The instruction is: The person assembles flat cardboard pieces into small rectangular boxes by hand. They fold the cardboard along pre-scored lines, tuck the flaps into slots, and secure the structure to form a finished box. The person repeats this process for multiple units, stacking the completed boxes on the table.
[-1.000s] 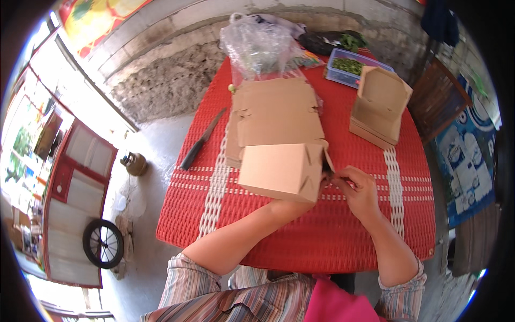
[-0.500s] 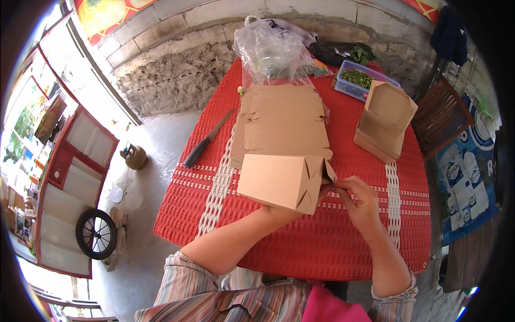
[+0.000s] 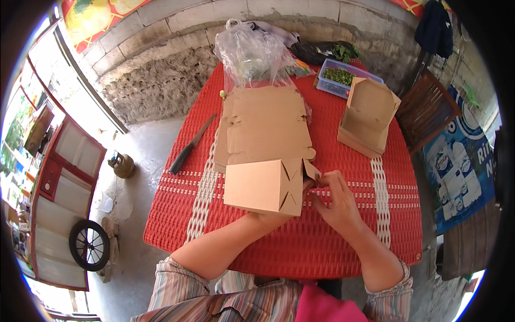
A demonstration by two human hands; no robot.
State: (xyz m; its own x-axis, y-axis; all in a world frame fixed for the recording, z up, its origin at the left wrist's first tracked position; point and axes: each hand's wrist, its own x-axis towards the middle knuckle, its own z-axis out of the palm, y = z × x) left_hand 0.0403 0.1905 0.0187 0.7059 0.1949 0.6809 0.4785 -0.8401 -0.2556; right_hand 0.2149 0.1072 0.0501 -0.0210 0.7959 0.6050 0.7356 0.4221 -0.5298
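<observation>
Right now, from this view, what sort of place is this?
Probably a small food stall or eatery: a wheeled cart and a gas cylinder stand at left, and a tub of chopped greens shares the red table with cardboard boxes.

Brown block-shaped cardboard box (image 3: 253, 186): matt, smooth. Flat brown die-cut cardboard sheets (image 3: 268, 129): matt too. Red-and-white woven-pattern tabletop (image 3: 303, 247): looks plastic, ribbed, slight sheen. Clear crinkled plastic bag (image 3: 252, 51): glossy film. Long black-handled knife (image 3: 192, 144): metal blade, dull. Grey masonry wall (image 3: 155, 86): rough lower down.
</observation>
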